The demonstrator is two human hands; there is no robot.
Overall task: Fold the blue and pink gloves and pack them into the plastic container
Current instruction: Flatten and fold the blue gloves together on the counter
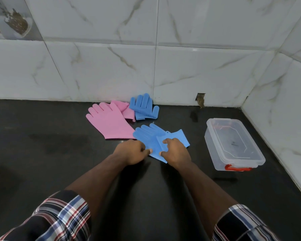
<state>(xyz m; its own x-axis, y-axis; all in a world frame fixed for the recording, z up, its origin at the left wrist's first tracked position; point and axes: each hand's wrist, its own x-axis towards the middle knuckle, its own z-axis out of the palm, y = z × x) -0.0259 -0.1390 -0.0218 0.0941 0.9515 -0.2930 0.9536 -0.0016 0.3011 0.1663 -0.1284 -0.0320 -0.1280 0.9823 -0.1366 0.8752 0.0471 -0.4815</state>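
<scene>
Mid-fold on the near blue glove [150, 136] right now: left hand [131, 152] pinches its near edge, right hand [176, 151] has fingers curled over the folded-back cuff, so both hands are holding that one glove. It lies flat on the counter [42, 153], just left of the container [233, 145]. To do this well I'd say keep the left pinch as an anchor and roll the cuff half over the finger half with the right, then press it flat; looks like rubbery stuff that will likely spring open if I let go early. The other blue glove [144, 106] is behind it against the wall [111, 66], touching the pink gloves [109, 121], which overlap each other to its left. The container sits well to the right of all that, close to the side wall, and the lid seems to be on, so I'd guess it needs opening before packing. Plenty of bare counter between glove and container to slide across; just watch the corner behind the container.
</scene>
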